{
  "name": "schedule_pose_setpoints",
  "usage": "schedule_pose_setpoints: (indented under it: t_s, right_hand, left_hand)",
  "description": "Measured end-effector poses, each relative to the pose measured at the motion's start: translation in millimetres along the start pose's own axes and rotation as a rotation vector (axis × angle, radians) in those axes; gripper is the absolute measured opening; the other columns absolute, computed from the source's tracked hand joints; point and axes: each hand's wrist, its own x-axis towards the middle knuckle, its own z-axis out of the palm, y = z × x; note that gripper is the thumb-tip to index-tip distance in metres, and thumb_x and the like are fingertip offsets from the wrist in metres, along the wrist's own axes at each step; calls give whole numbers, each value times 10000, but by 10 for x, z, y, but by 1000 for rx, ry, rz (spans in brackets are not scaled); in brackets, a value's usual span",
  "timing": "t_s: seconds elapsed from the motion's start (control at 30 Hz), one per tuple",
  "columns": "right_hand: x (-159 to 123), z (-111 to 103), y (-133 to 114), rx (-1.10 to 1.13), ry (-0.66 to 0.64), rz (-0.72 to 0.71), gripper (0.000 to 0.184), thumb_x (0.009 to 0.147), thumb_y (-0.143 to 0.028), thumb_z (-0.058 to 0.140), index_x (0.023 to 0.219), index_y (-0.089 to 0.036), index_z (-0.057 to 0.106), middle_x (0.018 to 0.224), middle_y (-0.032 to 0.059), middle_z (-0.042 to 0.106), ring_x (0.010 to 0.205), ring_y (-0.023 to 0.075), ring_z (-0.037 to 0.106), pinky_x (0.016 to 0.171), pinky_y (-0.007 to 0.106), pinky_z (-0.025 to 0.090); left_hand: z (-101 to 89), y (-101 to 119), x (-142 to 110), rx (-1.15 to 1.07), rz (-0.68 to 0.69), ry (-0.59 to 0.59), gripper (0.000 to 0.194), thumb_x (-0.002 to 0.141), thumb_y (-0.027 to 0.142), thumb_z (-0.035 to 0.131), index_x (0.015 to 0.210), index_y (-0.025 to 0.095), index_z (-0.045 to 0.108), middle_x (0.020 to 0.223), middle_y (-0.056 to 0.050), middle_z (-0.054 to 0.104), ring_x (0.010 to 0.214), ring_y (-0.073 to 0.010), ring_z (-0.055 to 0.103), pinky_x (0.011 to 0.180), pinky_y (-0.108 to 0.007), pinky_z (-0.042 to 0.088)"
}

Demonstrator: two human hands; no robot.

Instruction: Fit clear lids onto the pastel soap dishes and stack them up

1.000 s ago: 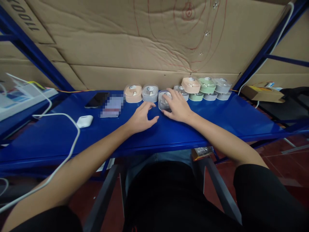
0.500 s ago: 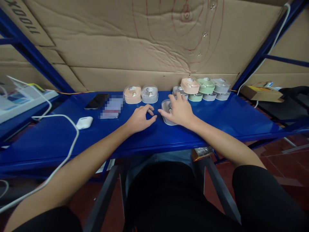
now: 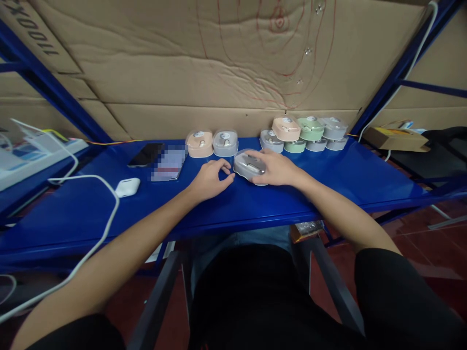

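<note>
In the head view: a gray box (image 3: 245, 165) with a clear lid, tipped a little, gripped at its right end by the right hand (image 3: 279, 167). Just left of the gray box, the left hand (image 3: 207, 181), loosely curled, with a narrow gap between thumb and fingertips, holding nothing visible. On the near side of the gray box, a strip of blue counter (image 3: 248, 206) down to the front edge; wider room to its right, beyond the right wrist. Behind it, a gap between a pale box (image 3: 225, 144) to the left, next to a peach box (image 3: 199, 146), and a two-layer stack of boxes (image 3: 311, 130) to the right.

Hidden by fingers: the right end of the gray box. Impossible to tell: contact between its base and the counter. Mostly covered: the stack's lower layer. Pixelated, well left of the gray box: a phone (image 3: 170, 163). Cut off at the bottom: both dark sleeves (image 3: 401, 291).
</note>
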Motion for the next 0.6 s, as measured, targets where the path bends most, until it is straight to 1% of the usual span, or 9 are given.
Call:
schedule_pose_setpoints:
  t_s: [0.07, 0.17, 0.23, 0.3, 0.33, 0.37, 0.43, 0.5, 0.6]
  right_hand:
    - [21, -92, 161, 41, 138, -46, 930, 870, -553, 857, 1705, -304, 532, 1450, 138, 720, 1286, 397, 706, 1108, 568, 572]
    - [59, -389, 554, 15, 478, -38, 945, 909, -627, 819, 1724, -275, 492, 1566, 152, 664, 1417, 419, 626, 1190, 633, 503]
    - [88, -649, 886, -34, 733, 41, 949, 936, -599, 826, 1742, -256, 458, 1612, 185, 623, 1482, 424, 556, 1227, 660, 448]
    - [113, -891, 1218, -94, 914, 213, 967, 919, -461, 889, 1738, -185, 457, 1636, 256, 578, 1503, 396, 532, 1258, 600, 404]
    - [124, -986, 1369, -126, 965, 334, 980, 902, -382, 911, 1733, -131, 455, 1637, 295, 557, 1496, 379, 547, 1257, 554, 396]
    - [132, -1057, 1504, -159, 979, 452, 960, 913, -343, 906, 1728, -109, 457, 1631, 313, 551, 1484, 357, 564, 1242, 514, 398]
    - [144, -1121, 1723, -214, 964, 638, 887, 944, -333, 889, 1706, -111, 494, 1594, 313, 575, 1443, 314, 604, 1187, 457, 415]
    - [149, -1094, 1885, -228, 943, 742, 814, 956, -366, 889, 1669, -154, 559, 1555, 284, 613, 1394, 279, 634, 1124, 429, 431]
    - [148, -973, 2055, -200, 929, 808, 795, 919, -396, 931, 1627, -213, 619, 1547, 252, 624, 1355, 255, 657, 1077, 408, 440]
  left_hand:
    - [-9, 1, -3, 1, -4, 0, 186, 922, 407, 671, 1014, 247, 653, 1006, -88, 843, 1031, -327, 811, 1002, -504, 612]
    - [-14, 9, -7, -3, -8, -5, 191, 929, 413, 664, 1018, 244, 651, 1009, -92, 847, 1039, -334, 806, 1006, -520, 610]
    - [-13, 14, -7, -7, -9, -12, 196, 931, 415, 661, 1022, 241, 651, 1019, -97, 850, 1056, -342, 803, 1018, -535, 606]
    - [-10, 15, -6, -7, -11, -14, 193, 932, 409, 658, 1025, 241, 649, 1025, -100, 852, 1069, -345, 801, 1026, -540, 603]
    - [-7, 13, -5, -6, -13, -13, 189, 932, 406, 658, 1026, 242, 648, 1026, -99, 851, 1073, -344, 800, 1026, -539, 601]
    - [-5, 11, -4, -5, -15, -12, 185, 933, 403, 658, 1025, 243, 648, 1024, -97, 851, 1075, -342, 799, 1025, -535, 601]
    - [0, 5, -4, -4, -17, -11, 175, 933, 399, 663, 1018, 247, 648, 1014, -91, 848, 1074, -337, 799, 1020, -525, 600]
    - [3, -1, -4, -6, -20, -12, 169, 933, 395, 670, 1014, 249, 648, 1007, -88, 845, 1074, -334, 800, 1018, -516, 601]
    - [4, -7, -8, -6, -32, -11, 172, 933, 396, 677, 1020, 250, 650, 1011, -83, 844, 1077, -332, 799, 1018, -507, 602]
